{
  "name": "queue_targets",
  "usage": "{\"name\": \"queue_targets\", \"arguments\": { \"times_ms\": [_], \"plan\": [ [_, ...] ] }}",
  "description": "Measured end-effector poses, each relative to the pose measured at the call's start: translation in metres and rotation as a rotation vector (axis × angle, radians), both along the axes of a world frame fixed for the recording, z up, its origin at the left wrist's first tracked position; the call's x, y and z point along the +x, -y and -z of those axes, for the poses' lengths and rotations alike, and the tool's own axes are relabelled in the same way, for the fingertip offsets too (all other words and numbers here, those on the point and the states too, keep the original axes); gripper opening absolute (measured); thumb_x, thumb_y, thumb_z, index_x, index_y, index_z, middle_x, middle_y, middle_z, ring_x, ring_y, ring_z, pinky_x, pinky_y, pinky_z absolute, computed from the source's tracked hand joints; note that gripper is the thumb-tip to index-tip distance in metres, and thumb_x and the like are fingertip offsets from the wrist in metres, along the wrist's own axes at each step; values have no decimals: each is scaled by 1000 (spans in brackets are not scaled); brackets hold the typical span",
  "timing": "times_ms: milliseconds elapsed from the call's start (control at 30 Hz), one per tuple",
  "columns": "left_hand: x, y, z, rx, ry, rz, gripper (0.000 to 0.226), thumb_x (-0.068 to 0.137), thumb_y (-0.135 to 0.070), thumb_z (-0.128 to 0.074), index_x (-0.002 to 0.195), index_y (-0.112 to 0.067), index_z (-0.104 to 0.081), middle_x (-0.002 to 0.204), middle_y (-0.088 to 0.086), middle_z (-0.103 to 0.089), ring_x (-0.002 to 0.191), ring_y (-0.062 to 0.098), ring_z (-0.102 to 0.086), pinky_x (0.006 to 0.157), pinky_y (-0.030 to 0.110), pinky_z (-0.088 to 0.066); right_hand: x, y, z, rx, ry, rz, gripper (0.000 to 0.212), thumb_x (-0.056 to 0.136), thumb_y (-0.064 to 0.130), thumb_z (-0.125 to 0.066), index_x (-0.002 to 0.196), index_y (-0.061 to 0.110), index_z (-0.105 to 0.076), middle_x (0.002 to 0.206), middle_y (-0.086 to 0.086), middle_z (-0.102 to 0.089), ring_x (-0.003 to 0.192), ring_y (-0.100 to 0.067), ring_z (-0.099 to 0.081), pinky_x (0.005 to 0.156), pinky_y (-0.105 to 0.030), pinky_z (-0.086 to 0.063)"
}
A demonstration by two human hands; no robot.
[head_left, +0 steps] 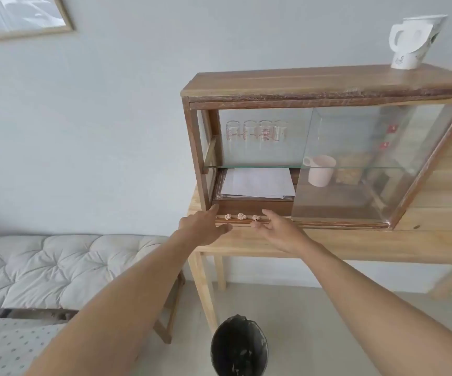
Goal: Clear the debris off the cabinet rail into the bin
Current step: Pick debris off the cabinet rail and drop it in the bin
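Observation:
Three small crumpled pale scraps of debris (pixel 241 216) lie in a row on the cabinet rail (pixel 328 223), at the left end of the wooden glass-fronted cabinet (pixel 314 85). My left hand (pixel 204 228) reaches to the rail just left of the scraps, fingers apart, index finger pointing at the cabinet's corner. To the right of the scraps, my right hand (pixel 279 231) is open, its fingertips close to the rightmost scrap. Neither hand holds anything. A black bin (pixel 239 347) stands on the floor below, between my forearms.
The cabinet sits on a light wooden table (pixel 355 241); inside are glasses, a stack of papers and a pink mug (pixel 320 170). A white jug (pixel 414 42) stands on top. A cushioned bench (pixel 56 267) is to the left.

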State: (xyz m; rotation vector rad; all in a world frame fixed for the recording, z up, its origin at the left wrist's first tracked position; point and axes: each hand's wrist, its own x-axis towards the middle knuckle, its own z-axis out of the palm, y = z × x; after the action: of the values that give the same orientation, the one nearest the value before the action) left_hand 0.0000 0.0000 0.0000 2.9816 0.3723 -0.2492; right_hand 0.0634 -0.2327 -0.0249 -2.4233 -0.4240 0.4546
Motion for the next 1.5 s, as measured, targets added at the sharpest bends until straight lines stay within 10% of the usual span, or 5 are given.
{"name": "queue_targets", "arguments": {
  "times_ms": [500, 767, 1133, 1500],
  "plan": [
    [39, -27, 60, -24, 106, -149, 38, 105, -53, -43, 137, -43, -62, 115, 7, -74, 104, 36, -69, 77, 40, -49, 37, -84, 31, 20, 56, -77, 63, 102, 56, -60, 160, 35, -50, 122, -8, -82, 123, -28, -72, 101, -42, -57],
    [44, -36, 68, 32, 234, -146, 30, 104, -41, -50, 115, -39, -78, 98, 7, -77, 90, 38, -70, 76, 39, -56, 40, -101, 40, 34, 142, -12, 26, 106, 36, -61, 124, 32, -81, 99, -7, -85, 100, -32, -78, 89, -42, -64],
    [53, -33, 60, 12, 244, -132, 20, 104, -28, -55, 110, -29, -74, 93, 4, -76, 90, 32, -71, 76, 39, -56, 33, -93, 39, 128, 154, 98, 15, 103, 29, -64, 101, 29, -79, 74, 0, -80, 75, -26, -78, 77, -41, -65],
    [34, -22, 55, -18, 272, -120, 20, 103, -30, -48, 107, -23, -67, 90, 3, -73, 83, 32, -67, 73, 41, -55, 5, -53, 37, 254, 110, 128, 17, 103, 29, -66, 113, 25, -80, 96, 6, -81, 82, -29, -76, 82, -42, -63]
  ]
}}
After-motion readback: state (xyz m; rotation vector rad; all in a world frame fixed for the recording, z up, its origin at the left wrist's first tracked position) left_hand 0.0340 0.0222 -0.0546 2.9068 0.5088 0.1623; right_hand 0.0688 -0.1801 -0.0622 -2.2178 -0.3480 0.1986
